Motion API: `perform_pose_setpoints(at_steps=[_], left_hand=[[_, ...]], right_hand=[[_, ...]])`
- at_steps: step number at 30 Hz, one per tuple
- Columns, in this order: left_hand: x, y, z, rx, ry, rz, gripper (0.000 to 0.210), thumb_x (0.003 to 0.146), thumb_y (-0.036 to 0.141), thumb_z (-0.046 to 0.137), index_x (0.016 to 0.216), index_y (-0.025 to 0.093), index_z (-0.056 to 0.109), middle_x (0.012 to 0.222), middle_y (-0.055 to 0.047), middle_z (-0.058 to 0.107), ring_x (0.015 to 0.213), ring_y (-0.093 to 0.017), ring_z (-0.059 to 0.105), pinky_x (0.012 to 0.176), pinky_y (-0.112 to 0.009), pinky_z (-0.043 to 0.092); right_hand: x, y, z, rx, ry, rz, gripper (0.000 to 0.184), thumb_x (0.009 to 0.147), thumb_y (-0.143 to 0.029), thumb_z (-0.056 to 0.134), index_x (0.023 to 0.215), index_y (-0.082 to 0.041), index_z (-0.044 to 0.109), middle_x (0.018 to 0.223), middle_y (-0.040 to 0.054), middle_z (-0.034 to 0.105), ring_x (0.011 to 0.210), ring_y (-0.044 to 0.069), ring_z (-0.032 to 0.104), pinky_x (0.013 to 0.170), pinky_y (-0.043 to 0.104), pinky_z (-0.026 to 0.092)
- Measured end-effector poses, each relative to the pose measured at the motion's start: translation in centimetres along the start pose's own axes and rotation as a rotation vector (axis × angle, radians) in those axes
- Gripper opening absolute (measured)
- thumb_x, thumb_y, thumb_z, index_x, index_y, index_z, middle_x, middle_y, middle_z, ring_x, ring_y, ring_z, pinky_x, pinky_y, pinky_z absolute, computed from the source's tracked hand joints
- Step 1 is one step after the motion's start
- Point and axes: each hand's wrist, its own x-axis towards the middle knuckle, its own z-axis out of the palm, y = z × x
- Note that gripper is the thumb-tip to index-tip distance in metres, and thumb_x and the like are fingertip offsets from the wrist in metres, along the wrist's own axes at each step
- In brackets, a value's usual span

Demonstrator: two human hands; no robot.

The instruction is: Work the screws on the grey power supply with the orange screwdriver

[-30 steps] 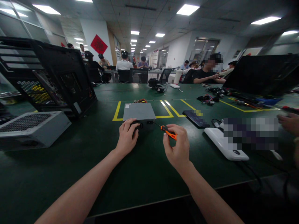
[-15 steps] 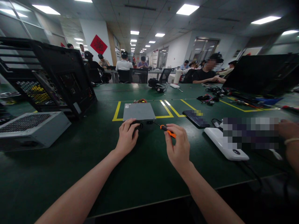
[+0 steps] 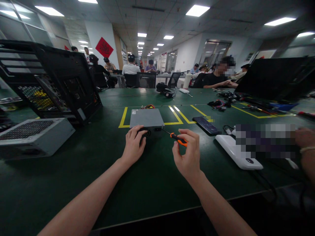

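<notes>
A grey power supply unit (image 3: 147, 117) lies on the green table ahead of me, its near side showing a round dark fan and a socket. My left hand (image 3: 135, 141) bends its fingers over the near left edge, gripping the unit by the fan. To the right, my right hand (image 3: 188, 149) has its thumb and fingers about the orange-and-black handle of a screwdriver (image 3: 178, 139). The thin shaft points left, its tip by the unit's near right corner; whether it sits in a screw is too small to tell. Coloured cables show behind the unit.
A black computer case (image 3: 71, 85) and a larger power supply (image 3: 36, 136) stand at left. On the right lie a phone (image 3: 205, 125), a white power bank (image 3: 237, 152) and cables (image 3: 219, 104). Another person's hand (image 3: 305, 137) is at the far right.
The screwdriver handle has shifted slightly to the right and down, and my right fingers have loosened and turned a little around it. My left hand and the power supply unit have stayed put.
</notes>
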Motion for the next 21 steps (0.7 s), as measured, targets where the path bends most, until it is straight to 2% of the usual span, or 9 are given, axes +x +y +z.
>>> perform_pose_setpoints(at_steps=[3,7,12,16,18,21], left_hand=[[0.00,-0.08,0.06,0.004,0.004,0.000,0.026,0.083,0.016,0.045,0.108,0.022,0.051,0.125,-0.007,0.046,0.120,-0.022,0.037,0.098,-0.041,0.033],[0.03,-0.05,-0.03,0.000,-0.004,-0.003,0.028,0.083,0.016,0.045,0.109,0.022,0.051,0.125,-0.007,0.046,0.121,-0.023,0.037,0.098,-0.043,0.034],[0.04,0.02,-0.16,0.001,-0.002,-0.003,0.028,0.083,0.015,0.045,0.109,0.022,0.051,0.125,-0.008,0.046,0.121,-0.023,0.037,0.098,-0.043,0.034],[0.05,0.03,-0.23,0.001,-0.014,-0.002,0.028,0.083,0.015,0.045,0.110,0.021,0.050,0.126,-0.008,0.045,0.121,-0.022,0.036,0.098,-0.042,0.033],[0.06,0.03,-0.21,0.001,-0.014,0.002,0.027,0.083,0.015,0.045,0.109,0.021,0.050,0.126,-0.008,0.045,0.121,-0.022,0.036,0.098,-0.042,0.033],[0.05,-0.01,-0.11,0.004,-0.001,0.000,0.027,0.083,0.015,0.044,0.109,0.022,0.051,0.125,-0.008,0.046,0.121,-0.022,0.036,0.098,-0.042,0.033]], right_hand=[[0.01,0.08,0.00,-0.041,-0.015,-0.021,0.027,0.079,-0.010,0.052,0.102,-0.022,0.046,0.103,0.0081,0.050,0.099,0.021,0.051,0.082,0.043,0.048],[0.05,0.14,0.13,0.013,0.029,-0.017,0.034,0.079,-0.006,0.048,0.109,-0.021,0.042,0.109,0.0105,0.049,0.105,0.022,0.049,0.085,0.043,0.048],[0.01,0.19,0.13,-0.021,-0.031,-0.054,0.030,0.078,-0.009,0.053,0.105,-0.021,0.046,0.103,0.0084,0.052,0.098,0.021,0.052,0.082,0.042,0.049],[-0.03,0.15,0.13,0.033,0.018,-0.054,0.038,0.079,-0.005,0.048,0.112,-0.022,0.041,0.111,0.0104,0.047,0.104,0.021,0.051,0.084,0.043,0.048],[-0.05,0.11,0.14,0.059,-0.007,-0.049,0.039,0.079,-0.006,0.049,0.114,-0.021,0.039,0.114,0.0114,0.045,0.107,0.022,0.050,0.085,0.044,0.048],[-0.11,0.12,0.14,0.016,-0.068,-0.067,0.035,0.079,-0.009,0.053,0.109,-0.022,0.043,0.108,0.0095,0.050,0.102,0.022,0.051,0.083,0.044,0.048]])
